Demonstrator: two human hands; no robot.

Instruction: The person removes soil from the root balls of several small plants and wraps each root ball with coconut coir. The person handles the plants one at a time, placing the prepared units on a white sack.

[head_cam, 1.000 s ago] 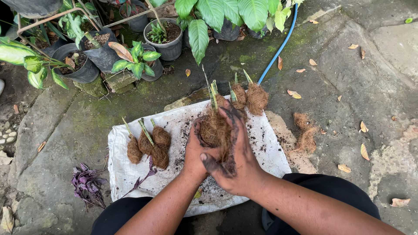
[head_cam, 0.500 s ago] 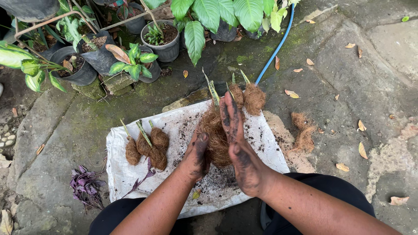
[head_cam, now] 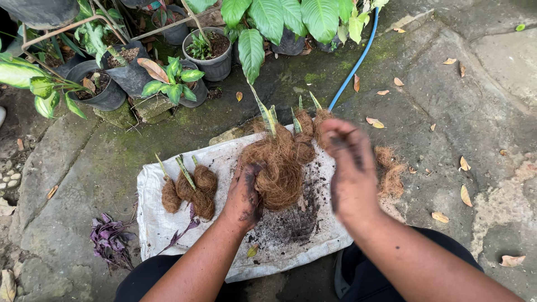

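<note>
Gripping fibre-wrapped plant (head_cam: 278,168): left hand (head_cam: 244,197); right hand (head_cam: 351,168) raised.

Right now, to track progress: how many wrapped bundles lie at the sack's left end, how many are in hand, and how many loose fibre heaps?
Wrapped bundles at the left end of the sack: 3
Held bundle in the left hand: 1
Loose fibre heap: 1
Total: 5

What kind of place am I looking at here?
Most likely an outdoor garden corner or backyard potting spot. Black potted plants line a mossy stone floor, a blue hose runs across it, and fibre-wrapped seedlings lie on a white sack.
</note>
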